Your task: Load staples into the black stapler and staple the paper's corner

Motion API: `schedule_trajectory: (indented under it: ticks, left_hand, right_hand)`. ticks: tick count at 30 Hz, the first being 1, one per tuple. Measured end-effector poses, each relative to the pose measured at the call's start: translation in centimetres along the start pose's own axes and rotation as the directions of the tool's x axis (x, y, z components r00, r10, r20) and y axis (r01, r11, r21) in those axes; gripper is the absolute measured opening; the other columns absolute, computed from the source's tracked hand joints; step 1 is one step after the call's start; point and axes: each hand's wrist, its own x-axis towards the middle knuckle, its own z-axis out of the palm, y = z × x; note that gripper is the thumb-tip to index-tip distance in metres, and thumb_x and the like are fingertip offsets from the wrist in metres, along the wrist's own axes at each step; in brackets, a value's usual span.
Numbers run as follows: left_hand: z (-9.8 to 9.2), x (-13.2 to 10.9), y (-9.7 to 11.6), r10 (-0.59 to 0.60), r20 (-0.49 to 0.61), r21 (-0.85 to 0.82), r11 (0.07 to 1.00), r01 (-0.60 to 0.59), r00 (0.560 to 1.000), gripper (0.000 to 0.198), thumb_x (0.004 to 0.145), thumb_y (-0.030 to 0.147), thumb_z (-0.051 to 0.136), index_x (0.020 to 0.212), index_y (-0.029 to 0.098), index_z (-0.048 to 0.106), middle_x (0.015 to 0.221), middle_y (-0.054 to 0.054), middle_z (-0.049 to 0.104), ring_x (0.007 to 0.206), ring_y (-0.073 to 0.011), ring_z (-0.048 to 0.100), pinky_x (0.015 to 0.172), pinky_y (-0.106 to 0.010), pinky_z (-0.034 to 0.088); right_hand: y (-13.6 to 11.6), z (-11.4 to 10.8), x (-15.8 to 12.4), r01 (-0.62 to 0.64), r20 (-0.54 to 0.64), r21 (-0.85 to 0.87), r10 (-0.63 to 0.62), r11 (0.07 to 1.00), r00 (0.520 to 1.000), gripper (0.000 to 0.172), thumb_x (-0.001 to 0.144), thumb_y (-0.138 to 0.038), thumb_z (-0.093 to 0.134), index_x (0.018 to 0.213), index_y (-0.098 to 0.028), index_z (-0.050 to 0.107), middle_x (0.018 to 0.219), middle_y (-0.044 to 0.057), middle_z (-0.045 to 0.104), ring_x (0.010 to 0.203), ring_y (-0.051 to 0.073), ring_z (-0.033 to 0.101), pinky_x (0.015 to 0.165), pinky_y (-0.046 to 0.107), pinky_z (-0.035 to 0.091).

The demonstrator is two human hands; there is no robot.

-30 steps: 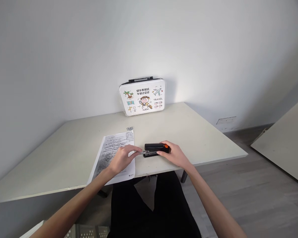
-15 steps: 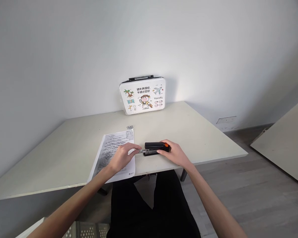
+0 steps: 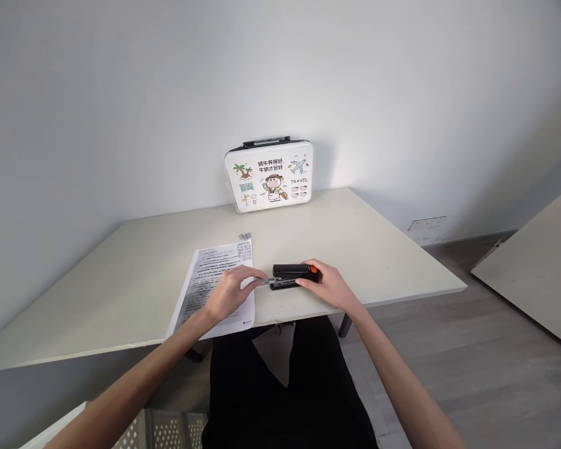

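Observation:
A black stapler (image 3: 290,270) with an orange patch lies on its side-to-side length near the table's front edge. My right hand (image 3: 326,284) is closed round its right end. At its left end a metal part (image 3: 272,282) sticks out, and the thumb and fingertips of my left hand (image 3: 230,292) pinch that part. Under and beside my left hand lies a printed paper (image 3: 210,268). Small grey staple strips (image 3: 245,236) rest just beyond the paper's top right corner.
A white case (image 3: 272,178) with cartoon pictures and a black handle stands against the wall at the back of the pale table (image 3: 378,249). Below the table at the lower left is a crate with holes (image 3: 167,433).
The view has tilted slightly, so the table and case sit a little higher. Both hands keep their hold, with hardly any movement relative to the stapler.

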Motion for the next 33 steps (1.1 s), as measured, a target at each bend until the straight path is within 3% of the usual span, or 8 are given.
schedule_trajectory:
  ticks: [6,15,21,26,33]
  left_hand:
    - [0.0,-0.3,0.1,0.055,-0.029,-0.015,0.998,-0.055,0.998,0.017,0.104,0.035,0.063,0.11,0.028,0.077,0.108,0.0,0.081,0.101,-0.0207,0.077,0.094,-0.036,0.061]
    - [0.5,0.1,0.0,-0.115,0.001,-0.024,0.993,0.115,0.993,0.017,0.1,0.041,0.066,0.105,0.031,0.078,0.108,0.001,0.081,0.107,-0.0239,0.074,0.098,-0.041,0.058]
    - [1.2,-0.7,-0.3,-0.111,-0.005,-0.082,0.99,0.11,0.994,0.019,0.1,0.042,0.065,0.108,0.03,0.077,0.113,0.0,0.08,0.112,-0.0236,0.071,0.104,-0.042,0.055]
    - [0.2,-2.1,-1.6,-0.199,-0.008,-0.01,0.98,0.199,0.98,0.026,0.097,0.045,0.069,0.117,0.028,0.074,0.116,-0.003,0.078,0.108,-0.0245,0.072,0.094,-0.04,0.058]
    - [0.0,-1.3,-3.0,-0.166,0.105,-0.094,0.98,0.176,0.981,0.023,0.097,0.046,0.07,0.101,0.025,0.08,0.101,-0.003,0.081,0.09,-0.0216,0.074,0.083,-0.035,0.058]
  right_hand:
    - [-0.1,0.0,-0.1,-0.006,0.015,0.002,0.006,1.0,1.0,0.035,0.09,-0.053,0.07,0.116,-0.029,0.067,0.121,0.004,0.075,0.108,0.028,0.07,0.093,0.04,0.054]
    - [0.3,0.1,0.0,-0.013,0.011,-0.013,0.013,1.0,1.0,0.035,0.09,-0.054,0.07,0.114,-0.03,0.067,0.119,0.002,0.075,0.108,0.027,0.07,0.092,0.04,0.054]
    - [0.2,0.0,-0.1,-0.011,-0.003,-0.011,0.011,1.0,1.0,0.034,0.089,-0.051,0.072,0.115,-0.029,0.067,0.12,0.003,0.075,0.111,0.027,0.069,0.097,0.041,0.053]
    - [0.0,0.0,-0.2,-0.006,0.011,-0.003,0.006,1.0,1.0,0.035,0.09,-0.052,0.07,0.117,-0.03,0.067,0.121,0.003,0.075,0.111,0.027,0.07,0.096,0.042,0.054]
    - [0.1,-0.1,-0.3,0.017,0.005,-0.009,-0.017,1.0,1.0,0.035,0.094,-0.055,0.065,0.12,-0.032,0.068,0.125,0.003,0.074,0.109,0.026,0.07,0.09,0.039,0.055]
